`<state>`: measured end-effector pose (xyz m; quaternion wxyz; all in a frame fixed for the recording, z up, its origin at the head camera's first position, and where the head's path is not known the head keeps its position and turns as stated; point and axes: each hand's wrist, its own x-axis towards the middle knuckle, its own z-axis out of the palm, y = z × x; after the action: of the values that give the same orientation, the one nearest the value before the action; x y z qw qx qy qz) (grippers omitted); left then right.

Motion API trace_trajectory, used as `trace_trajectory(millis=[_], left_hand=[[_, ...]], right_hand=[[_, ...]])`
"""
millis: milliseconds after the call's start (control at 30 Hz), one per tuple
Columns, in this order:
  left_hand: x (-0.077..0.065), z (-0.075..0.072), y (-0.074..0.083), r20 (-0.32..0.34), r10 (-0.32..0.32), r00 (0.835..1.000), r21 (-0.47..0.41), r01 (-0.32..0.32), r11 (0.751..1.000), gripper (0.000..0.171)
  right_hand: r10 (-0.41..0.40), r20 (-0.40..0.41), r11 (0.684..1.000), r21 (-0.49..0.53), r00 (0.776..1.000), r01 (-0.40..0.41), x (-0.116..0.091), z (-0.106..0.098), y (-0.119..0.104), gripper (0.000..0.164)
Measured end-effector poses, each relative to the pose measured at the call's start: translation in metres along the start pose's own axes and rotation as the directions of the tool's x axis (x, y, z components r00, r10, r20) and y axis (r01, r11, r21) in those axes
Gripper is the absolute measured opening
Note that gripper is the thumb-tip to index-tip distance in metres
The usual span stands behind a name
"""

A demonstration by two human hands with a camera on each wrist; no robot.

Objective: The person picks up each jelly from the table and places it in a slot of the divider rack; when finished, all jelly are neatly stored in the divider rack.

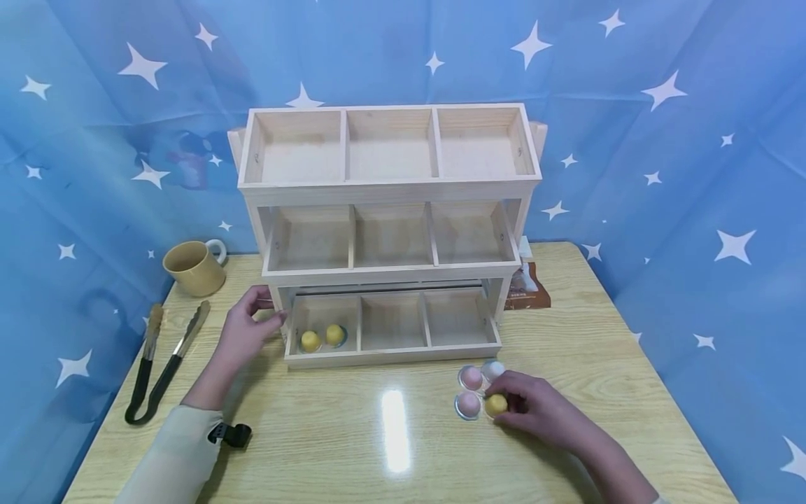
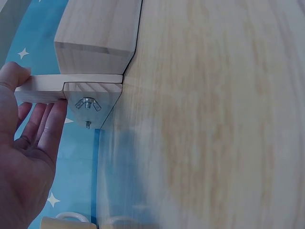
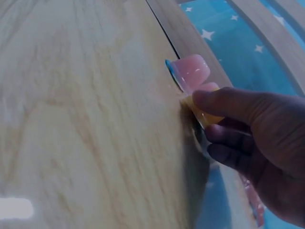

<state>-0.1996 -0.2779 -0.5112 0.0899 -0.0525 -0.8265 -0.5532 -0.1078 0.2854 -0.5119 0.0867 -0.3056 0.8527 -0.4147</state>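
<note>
My right hand [image 1: 544,413] pinches a yellow jelly cup [image 1: 495,404] at the table's right front. Beside that cup are two pink jelly cups [image 1: 468,404] and a whitish one [image 1: 495,369], partly behind my fingers. In the right wrist view the thumb and fingers [image 3: 228,102] close round the yellow cup's sides. My left hand [image 1: 245,336] grips the left upright of a three-tier wooden rack [image 1: 390,190], thumb on one side and fingers on the other in the left wrist view. Two yellow jelly cups [image 1: 335,335] sit in the bottom tier's left compartment.
A tan mug [image 1: 196,269] and black-handled tongs [image 1: 165,374] are on the left of the table [image 1: 340,434]. A brown packet [image 1: 529,288] lies behind the rack's right side. Starred blue cloth [image 1: 693,175] surrounds the table's back and sides.
</note>
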Motion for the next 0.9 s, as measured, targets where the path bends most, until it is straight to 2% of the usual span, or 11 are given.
trace_trajectory(millis=[267, 467, 600, 900], left_hand=[[0.001, 0.000, -0.001, 0.001, -0.012, 1.000, -0.007, 0.012, 1.000, 0.046], [0.001, 0.000, 0.001, 0.007, -0.006, 1.000, -0.013, 0.006, 1.000, 0.046], [0.001, 0.000, 0.002, 0.006, -0.001, 1.000, -0.007, 0.001, 1.000, 0.046], [0.002, 0.000, -0.002, 0.004, 0.004, 1.000, 0.008, -0.004, 1.000, 0.045]], right_hand=[[0.020, 0.013, 1.000, 0.007, 1.000, -0.020, 0.002, -0.013, -0.005, 0.036], [-0.067, -0.009, 0.998, 0.009, 0.998, 0.067, 0.012, -0.019, -0.010, 0.037], [-0.098, -0.019, 0.995, 0.019, 0.995, 0.098, 0.025, -0.018, -0.018, 0.037], [-0.057, -0.056, 0.996, 0.067, 0.997, 0.060, 0.073, -0.007, -0.031, 0.032]])
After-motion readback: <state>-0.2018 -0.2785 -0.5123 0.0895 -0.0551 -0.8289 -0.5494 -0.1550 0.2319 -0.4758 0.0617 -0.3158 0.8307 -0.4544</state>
